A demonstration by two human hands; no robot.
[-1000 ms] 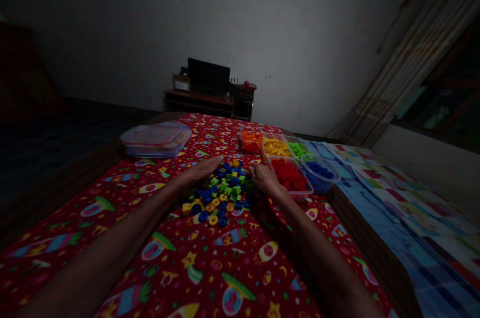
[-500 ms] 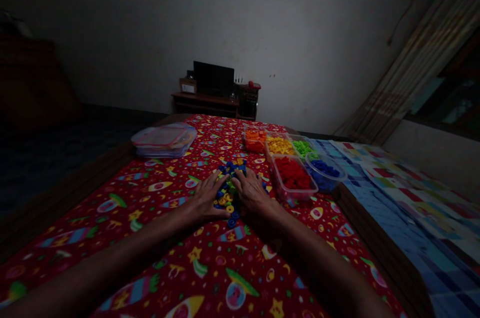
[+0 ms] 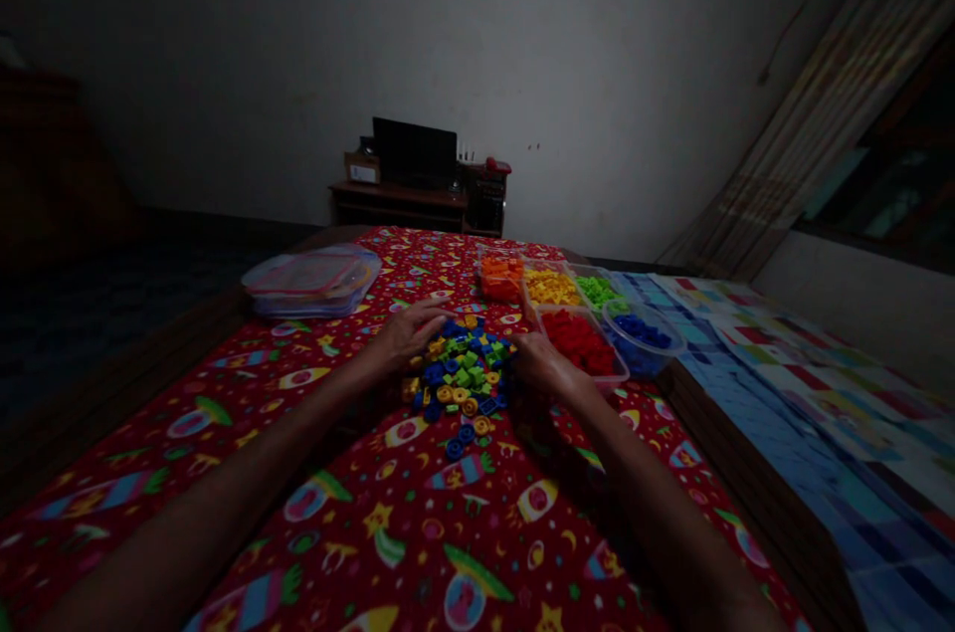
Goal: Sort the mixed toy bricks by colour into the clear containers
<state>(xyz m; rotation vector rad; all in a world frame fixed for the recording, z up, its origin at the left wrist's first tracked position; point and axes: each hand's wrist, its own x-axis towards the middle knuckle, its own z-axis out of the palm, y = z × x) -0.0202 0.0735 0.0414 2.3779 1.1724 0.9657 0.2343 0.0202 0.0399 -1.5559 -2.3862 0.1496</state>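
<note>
A heap of small plastic bricks [image 3: 461, 376] in blue, green, yellow and orange lies on a red patterned cloth [image 3: 418, 523]. My left hand [image 3: 407, 333] rests at the heap's left edge, fingers curved and slightly apart, touching the bricks. My right hand [image 3: 543, 363] lies at the heap's right edge, fingers bent against the pieces. Neither hand visibly grips a piece.
Clear tubs hold sorted bricks: orange [image 3: 500, 278], yellow [image 3: 550, 289], green [image 3: 599, 292], red [image 3: 580, 341], and a round one with blue [image 3: 642, 333]. Stacked clear lids [image 3: 313, 276] lie far left. A checked mat [image 3: 806, 393] is at right, a dark low cabinet [image 3: 418, 194] behind.
Half a second ago both hands were pressed together over the heap; they have since drawn apart to its sides, and the bricks show spread between them again.
</note>
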